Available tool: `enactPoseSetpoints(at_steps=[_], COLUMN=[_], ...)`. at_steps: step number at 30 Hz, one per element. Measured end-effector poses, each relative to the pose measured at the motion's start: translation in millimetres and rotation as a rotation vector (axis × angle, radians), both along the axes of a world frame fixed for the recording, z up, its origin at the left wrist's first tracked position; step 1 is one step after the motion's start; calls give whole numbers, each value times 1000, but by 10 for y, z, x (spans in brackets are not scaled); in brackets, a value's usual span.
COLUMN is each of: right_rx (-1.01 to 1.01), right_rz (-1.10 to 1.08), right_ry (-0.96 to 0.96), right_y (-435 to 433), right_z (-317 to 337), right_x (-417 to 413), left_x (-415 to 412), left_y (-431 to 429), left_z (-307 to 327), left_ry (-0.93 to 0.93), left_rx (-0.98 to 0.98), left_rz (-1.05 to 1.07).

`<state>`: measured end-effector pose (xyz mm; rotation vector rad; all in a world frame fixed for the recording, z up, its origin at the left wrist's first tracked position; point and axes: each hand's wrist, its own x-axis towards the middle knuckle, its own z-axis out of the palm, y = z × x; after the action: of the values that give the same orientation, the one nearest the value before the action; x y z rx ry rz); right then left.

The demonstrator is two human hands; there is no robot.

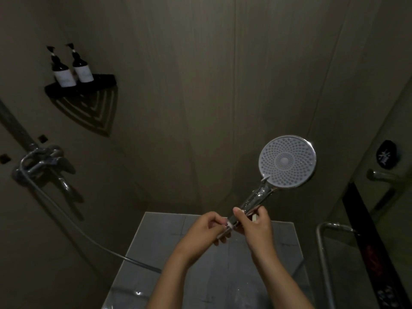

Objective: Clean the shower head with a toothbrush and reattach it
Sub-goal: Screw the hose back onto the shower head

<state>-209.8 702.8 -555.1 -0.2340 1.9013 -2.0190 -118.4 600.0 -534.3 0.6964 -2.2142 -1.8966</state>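
The shower head has a round grey nozzle face and a chrome handle, and it is held up in front of me, face toward the camera. My right hand grips the lower handle, and a small white piece shows between its fingers. My left hand pinches the chrome hose connector at the handle's bottom end. The grey hose runs from the wall mixer down and across to below my hands. A toothbrush cannot be made out for certain.
A chrome mixer tap is on the left wall. A black corner shelf holds two dark pump bottles. A metal rail and a door handle are at the right. Grey tiled floor lies below.
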Motion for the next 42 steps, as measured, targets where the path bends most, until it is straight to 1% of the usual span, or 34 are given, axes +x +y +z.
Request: enactPoseSetpoints(at_steps=[2, 4, 9, 13, 16, 23, 27, 31, 35, 37, 40, 42], right_rx=[-9, -27, -27, -20, -19, -30, -27, -25, -47, -55, -71, -71], right_rz=[13, 33, 30, 39, 32, 0, -5, -26, -55, -71, -60, -40], right_ry=[-9, -17, -30, -31, -17, 62, 50, 13, -8, -1, -2, -13], right_y=[5, 0, -2, 8, 9, 29, 37, 36, 41, 54, 71, 76], right_z=[9, 12, -38, -35, 0, 112, 127, 74, 49, 66, 80, 78], right_x=[-1, 17, 50, 13, -12, -4, -8, -21, -45, -58, -83, -85], left_x=[21, 47, 87, 84, 64, -12, -48, -93, -120, -114, -105, -89], left_y=[-43, -74, -62, -34, -20, 7, 49, 98, 113, 114, 82, 46], left_z=[0, 10, -14, -31, -47, -62, -48, -118, -138, -106, -49, -36], left_ry=[-10, -40, -150, -87, -32, 65, 114, 89, 81, 70, 59, 42], left_rx=[68, 88, 22, 86, 117, -26, -101, -267, -367, -327, -113, -50], left_rz=[-25, -64, -199, -220, -189, -46, 53, 140, 109, 54, 4, -36])
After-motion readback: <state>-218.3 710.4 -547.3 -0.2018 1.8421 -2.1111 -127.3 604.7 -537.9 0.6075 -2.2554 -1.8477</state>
